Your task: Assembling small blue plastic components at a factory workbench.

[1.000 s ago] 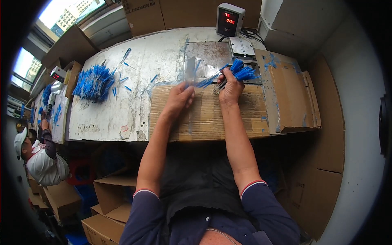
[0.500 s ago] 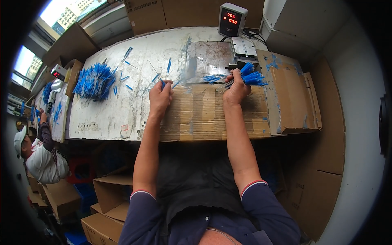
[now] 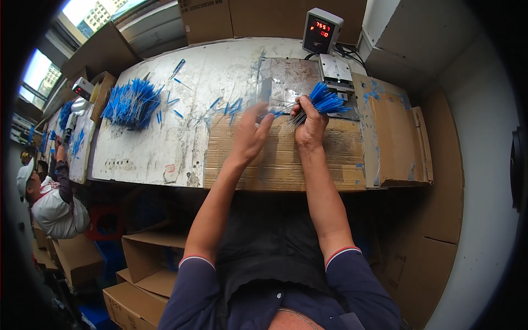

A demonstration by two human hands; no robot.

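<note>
My right hand (image 3: 312, 124) is closed around a bundle of thin wire pieces with blue ends (image 3: 324, 100). The blue ends fan out to the right, and the bare wires stick out at lower left. To its left, my left hand (image 3: 251, 135) hovers over the work surface, its fingers smeared by motion; whether they hold anything cannot be made out. Loose blue-ended pieces (image 3: 234, 105) lie just beyond the left hand. A large pile of the same pieces (image 3: 132, 104) lies on the left part of the white table (image 3: 148, 148).
A flat cardboard sheet (image 3: 253, 170) covers the table's near edge. At the back right stand a digital display box (image 3: 323, 30) and a metal device (image 3: 335, 70). A cardboard box (image 3: 393, 137) sits at right. Another person (image 3: 55, 203) works at far left.
My left hand has moved right, toward the right hand, and the pieces it held no longer show clearly. My right hand still grips the bundle, shifted slightly left. The numbers on the display have changed.
</note>
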